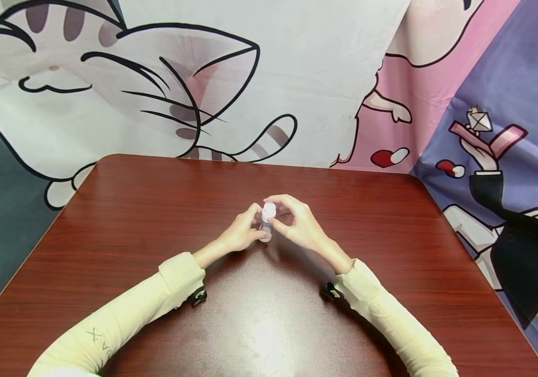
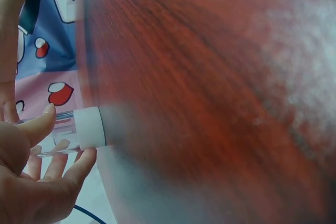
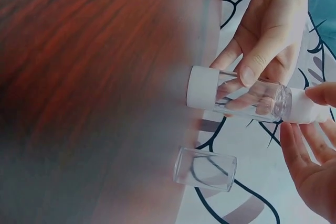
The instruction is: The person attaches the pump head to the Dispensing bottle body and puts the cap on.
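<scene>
A small clear bottle (image 3: 257,100) with a white base (image 2: 90,128) stands upright over the table between both hands. My left hand (image 1: 240,230) grips its clear body, thumb on one side and fingers on the other. At the upper end, my right hand (image 1: 299,225) pinches the white top (image 3: 302,106) between thumb and fingers. Glass threads show just below that white top in the right wrist view. A separate clear cap (image 3: 206,169), like a small cup, stands on the table beside the bottle; the right hand mostly hides it in the head view.
The glossy reddish-brown table (image 1: 165,193) spreads around both arms, with its far edge beyond the hands. A cloth (image 1: 325,78) printed with cartoon figures hangs behind it and along the right side. Cream sleeves (image 1: 127,319) cover both forearms.
</scene>
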`<state>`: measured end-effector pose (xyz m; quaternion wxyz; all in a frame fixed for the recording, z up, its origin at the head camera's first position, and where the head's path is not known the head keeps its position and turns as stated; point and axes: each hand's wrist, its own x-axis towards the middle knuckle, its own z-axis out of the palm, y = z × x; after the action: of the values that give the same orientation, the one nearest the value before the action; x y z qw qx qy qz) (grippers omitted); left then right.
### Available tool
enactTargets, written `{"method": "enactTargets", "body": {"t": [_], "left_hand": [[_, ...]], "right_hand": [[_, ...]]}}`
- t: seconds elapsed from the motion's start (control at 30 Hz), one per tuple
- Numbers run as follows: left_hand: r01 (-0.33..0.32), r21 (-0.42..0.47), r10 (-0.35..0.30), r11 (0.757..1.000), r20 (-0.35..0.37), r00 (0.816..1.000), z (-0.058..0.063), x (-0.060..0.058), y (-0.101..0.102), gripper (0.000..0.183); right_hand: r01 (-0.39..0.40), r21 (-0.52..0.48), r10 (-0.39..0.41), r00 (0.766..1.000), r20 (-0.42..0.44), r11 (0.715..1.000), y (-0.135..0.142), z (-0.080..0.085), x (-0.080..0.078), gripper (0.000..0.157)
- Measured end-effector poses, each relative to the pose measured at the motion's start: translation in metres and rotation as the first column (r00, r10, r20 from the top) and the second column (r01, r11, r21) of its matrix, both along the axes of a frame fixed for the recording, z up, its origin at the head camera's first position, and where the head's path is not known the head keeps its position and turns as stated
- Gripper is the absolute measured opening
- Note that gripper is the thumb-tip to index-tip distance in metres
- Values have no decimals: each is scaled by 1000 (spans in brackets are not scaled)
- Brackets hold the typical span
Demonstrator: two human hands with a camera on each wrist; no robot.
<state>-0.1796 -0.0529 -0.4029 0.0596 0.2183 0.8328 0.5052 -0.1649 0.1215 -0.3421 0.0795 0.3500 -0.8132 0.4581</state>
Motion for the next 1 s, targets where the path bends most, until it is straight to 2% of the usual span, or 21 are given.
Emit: {"method": "enactTargets", "body": {"t": [0.13,0.33,0.4,0.53,0.63,0.77,1.0], "left_hand": [[-1,12,1,1000,20,1000,0,-1,0,38],[3,27,-4,1000,44,999,0,-1,0,37],[4,28,-5,1000,45,999,0,-1,0,37],[4,21,-5,1000,38,999,1,-1,-1,37],[2,11,-2,1000,23,1000,1,-1,-1,37],[0,12,-1,1000,16,1000,1,-1,-1,37],[-4,-2,4,1000,17,1000,2,0,0,38]], "right_hand": [[19,-24,-19,1000,4,1000,-1,-5,-3,34],[44,-42,-43,999,8,998,3,-33,-22,38],[52,-48,-52,999,6,997,4,-37,-25,38],[63,-27,-64,998,-8,998,4,-38,-25,42],[66,16,-65,997,-51,998,4,-37,-25,46],[39,38,-35,996,-80,999,4,-34,-23,44],[-39,30,41,997,-68,999,4,-33,-22,41]]}}
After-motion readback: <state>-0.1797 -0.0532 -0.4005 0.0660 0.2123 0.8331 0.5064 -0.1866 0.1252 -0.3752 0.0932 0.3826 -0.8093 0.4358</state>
